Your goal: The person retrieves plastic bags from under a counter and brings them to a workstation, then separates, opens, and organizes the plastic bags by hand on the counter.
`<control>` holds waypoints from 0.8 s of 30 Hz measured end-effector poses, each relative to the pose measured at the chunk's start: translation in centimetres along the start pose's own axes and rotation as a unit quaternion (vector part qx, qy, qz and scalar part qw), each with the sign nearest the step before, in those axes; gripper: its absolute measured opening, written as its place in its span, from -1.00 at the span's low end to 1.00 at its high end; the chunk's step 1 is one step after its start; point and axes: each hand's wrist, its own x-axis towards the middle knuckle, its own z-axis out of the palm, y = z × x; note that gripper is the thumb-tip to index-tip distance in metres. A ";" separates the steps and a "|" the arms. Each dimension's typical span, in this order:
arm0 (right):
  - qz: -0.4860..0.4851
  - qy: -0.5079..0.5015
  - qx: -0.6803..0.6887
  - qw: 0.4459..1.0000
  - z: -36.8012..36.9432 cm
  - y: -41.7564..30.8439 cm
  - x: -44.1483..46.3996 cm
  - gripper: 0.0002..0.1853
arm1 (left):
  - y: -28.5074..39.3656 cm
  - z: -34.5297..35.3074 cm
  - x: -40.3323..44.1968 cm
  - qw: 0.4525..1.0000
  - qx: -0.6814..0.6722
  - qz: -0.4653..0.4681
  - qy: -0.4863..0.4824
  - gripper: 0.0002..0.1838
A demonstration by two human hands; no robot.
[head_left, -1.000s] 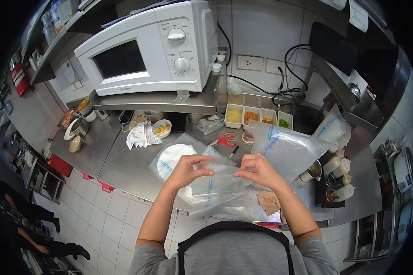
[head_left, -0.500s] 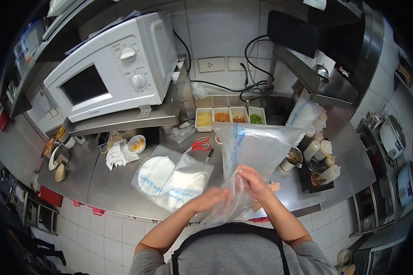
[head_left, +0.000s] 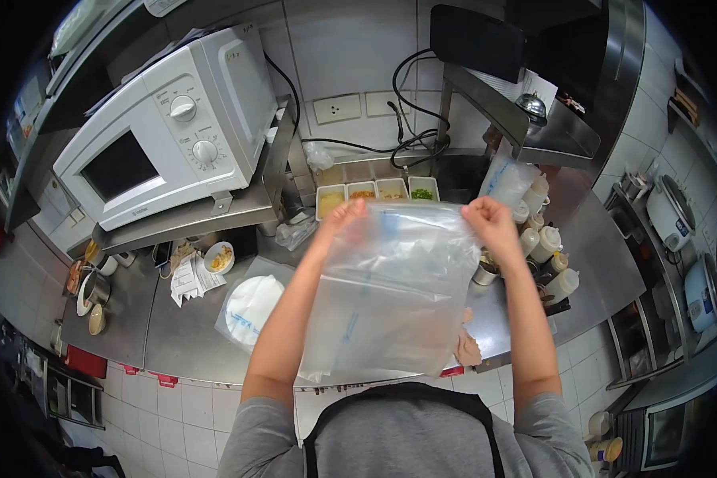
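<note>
A large clear plastic bag (head_left: 386, 307) with blue print hangs spread out above the steel counter, over its front edge. My left hand (head_left: 342, 221), a little blurred, pinches its upper left corner. At the upper right corner my right hand (head_left: 490, 223) grips it with closed fingers. Left of the bag, partly behind my left forearm, a white round item in clear plastic (head_left: 252, 305) lies on the counter. Scraps of tan, torn-looking material (head_left: 468, 346) lie by the bag's lower right edge. The bag and my left arm hide the counter's middle.
A white microwave (head_left: 163, 131) stands on a raised shelf at left. Behind the bag are several white tubs, one with chopped greens (head_left: 424, 191). Squeeze bottles (head_left: 546, 243) crowd the right side. A small bowl (head_left: 219, 258) and paper slips (head_left: 191, 277) sit left on the counter (head_left: 179, 338).
My hands have moved apart and forward, from close together at the bunched bag to its two upper corners. The bag is now spread wide. The red scissors are no longer visible.
</note>
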 end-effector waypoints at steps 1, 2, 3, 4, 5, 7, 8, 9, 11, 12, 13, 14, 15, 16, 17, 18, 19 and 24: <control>0.035 0.031 -0.013 0.999 0.7 2.6 0.7 -0.81 | -2.7 -0.6 0.6 0.999 0.015 -0.030 0.019 -0.73; 0.011 0.067 -0.018 0.998 1.0 7.2 1.0 -0.77 | -6.6 -0.7 0.3 0.995 0.070 -0.047 0.046 -0.73; 0.023 0.065 -0.096 0.993 0.6 14.2 1.1 -0.79 | -11.0 -0.7 -0.1 0.983 0.160 -0.055 0.074 -0.73; 0.014 0.088 -0.135 0.987 1.3 17.1 -1.0 -0.79 | -15.2 -0.5 -0.8 0.962 0.249 -0.062 0.099 -0.72; 0.006 0.112 -0.174 0.978 2.0 20.0 -3.1 -0.72 | -18.4 -0.4 -1.6 0.940 0.311 -0.068 0.121 -0.69; 0.030 0.098 -0.271 0.957 4.0 22.0 -6.2 -0.66 | -22.8 -0.1 -2.6 0.920 0.341 -0.057 0.182 -0.68; 0.025 0.112 -0.251 0.961 4.7 22.7 -6.6 -0.64 | -25.2 -0.4 -2.2 0.916 0.334 -0.044 0.219 -0.69; 0.023 0.125 -0.252 0.959 4.7 23.0 -5.9 -0.63 | -25.6 -0.2 -1.8 0.908 0.327 -0.034 0.259 -0.70; 0.031 0.127 -0.247 0.960 5.0 24.0 -6.5 -0.62 | -25.8 0.3 -1.3 0.894 0.381 -0.056 0.227 -0.72; -0.023 0.120 -0.254 0.959 4.9 24.9 -6.4 -0.64 | -24.8 0.4 -1.1 0.884 0.410 -0.068 0.214 -0.73; -0.005 0.083 -0.251 0.964 4.6 25.1 -6.1 -0.63 | -23.3 0.7 -1.1 0.874 0.445 -0.090 0.172 -0.73; 0.012 0.047 -0.249 0.967 4.2 24.8 -6.0 -0.63 | -22.3 0.9 -1.4 0.863 0.476 -0.112 0.128 -0.72; -0.020 0.059 -0.223 0.973 3.8 24.8 -6.3 -0.66 | -22.6 0.7 -2.0 0.865 0.468 -0.091 0.156 -0.73; -0.051 0.073 -0.197 0.976 3.3 24.8 -6.9 -0.68 | -23.0 0.6 -2.8 0.866 0.461 -0.069 0.183 -0.73; -0.020 0.104 -0.150 0.983 2.9 24.3 -7.6 -0.75 | -23.2 0.3 -3.7 0.866 0.453 -0.045 0.207 -0.73; 0.014 0.136 -0.104 0.985 2.6 23.3 -8.5 -0.82 | -22.0 0.2 -5.5 0.843 0.479 0.003 0.246 -0.75; -0.008 0.169 -0.134 0.976 2.2 21.3 -9.8 -0.88 | -19.1 0.4 -8.2 0.815 0.504 0.052 0.281 -0.75; -0.119 0.150 -0.196 0.962 4.0 15.6 -14.1 -0.92 | -15.6 -0.2 -18.2 0.718 0.621 0.076 0.304 -0.83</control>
